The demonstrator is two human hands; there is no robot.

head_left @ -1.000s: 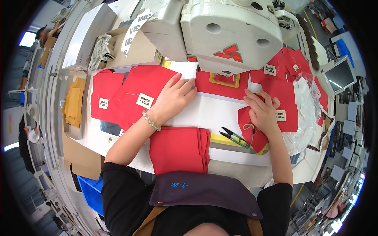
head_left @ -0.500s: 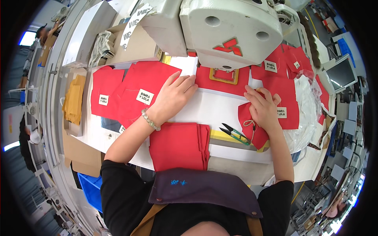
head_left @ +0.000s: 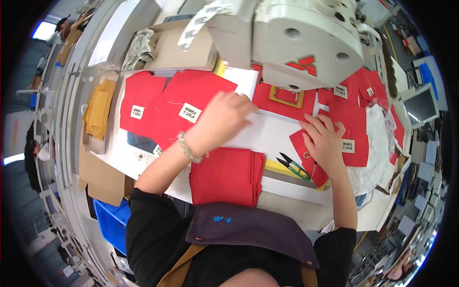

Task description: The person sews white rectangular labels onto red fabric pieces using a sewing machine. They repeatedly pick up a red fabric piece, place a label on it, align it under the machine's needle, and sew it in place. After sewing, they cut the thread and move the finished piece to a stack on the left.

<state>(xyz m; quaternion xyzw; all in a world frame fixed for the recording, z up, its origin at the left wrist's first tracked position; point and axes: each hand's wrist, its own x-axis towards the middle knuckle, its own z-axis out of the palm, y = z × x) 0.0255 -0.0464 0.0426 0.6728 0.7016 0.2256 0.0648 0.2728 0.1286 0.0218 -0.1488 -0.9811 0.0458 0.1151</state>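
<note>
My left hand [head_left: 224,117], with a beaded bracelet at the wrist, is slightly blurred over the white work surface [head_left: 258,131]. Its fingers are loosely bent and apart, and I see nothing in them. Flat under the sewing machine head [head_left: 311,43] lies a red fabric piece [head_left: 260,98] inside a yellow-edged clamp frame [head_left: 287,104]. My right hand [head_left: 326,141] rests at the near right edge, fingers spread, over a small red piece with a cord loop [head_left: 299,143]. Thread snips [head_left: 294,167] with green handles lie beside it. Nearer me is a stack of red fabric pieces [head_left: 224,177].
Red pieces with white labels [head_left: 167,115] lie to the left and more labelled red pieces [head_left: 356,119] to the right, beside clear plastic wrap [head_left: 377,138]. An open cardboard box [head_left: 181,48] and a box of yellow pieces [head_left: 99,115] stand at the left. A blue bin [head_left: 112,225] is below.
My left hand has drawn back toward me, off the edge of the red piece. My right hand stays about where it was. The whole view has shifted slightly.
</note>
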